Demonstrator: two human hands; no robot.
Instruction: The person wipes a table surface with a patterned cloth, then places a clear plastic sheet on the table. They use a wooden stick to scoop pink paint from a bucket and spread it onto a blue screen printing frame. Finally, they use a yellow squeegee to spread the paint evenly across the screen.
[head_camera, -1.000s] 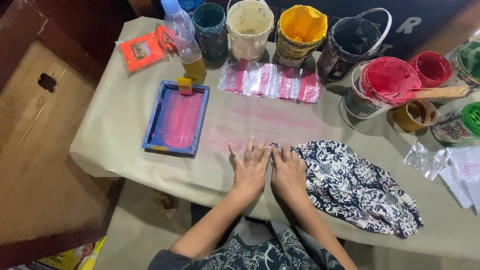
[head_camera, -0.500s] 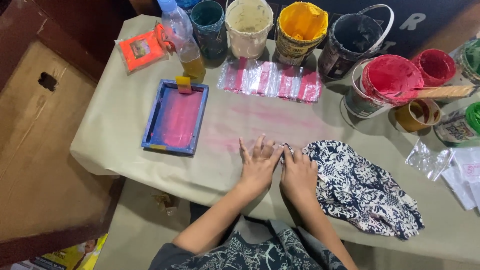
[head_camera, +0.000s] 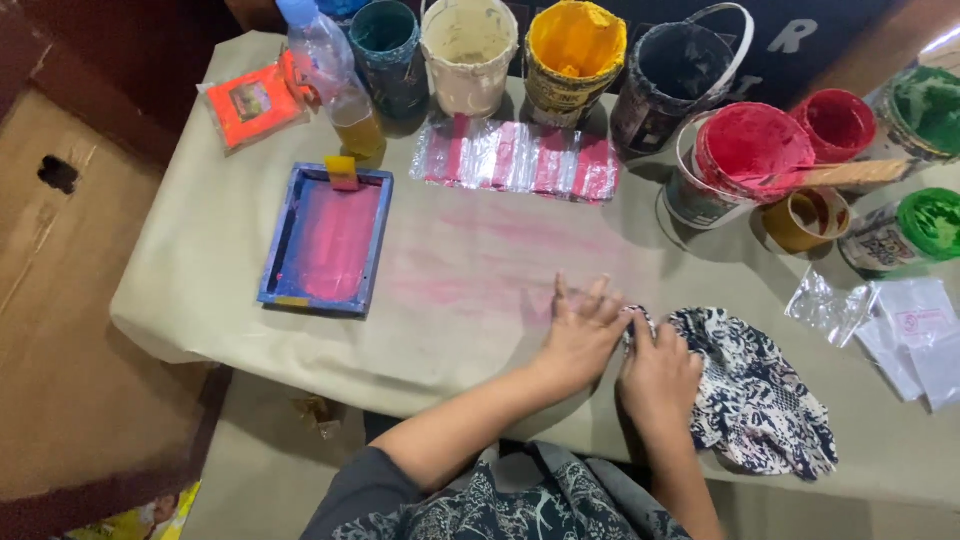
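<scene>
A crumpled cloth (head_camera: 755, 390), dark blue with a white floral print, is lying on the table (head_camera: 200, 270), which is covered in smooth beige sheeting stained pink. The right hand (head_camera: 658, 372) is pressing flat on the cloth's left edge, fingers close together. The left hand (head_camera: 583, 330) is resting just beside it on the bare sheeting, fingers slightly spread, gripping nothing. A rectangular blue-framed screen (head_camera: 327, 240) is lying well apart to the left.

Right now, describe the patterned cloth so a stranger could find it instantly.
Start at the tan covered table and go to its near edge. The patterned cloth lies crumpled under the right hand. Unlike the clear plastic bags beside it, it is dark blue with white print.
</scene>
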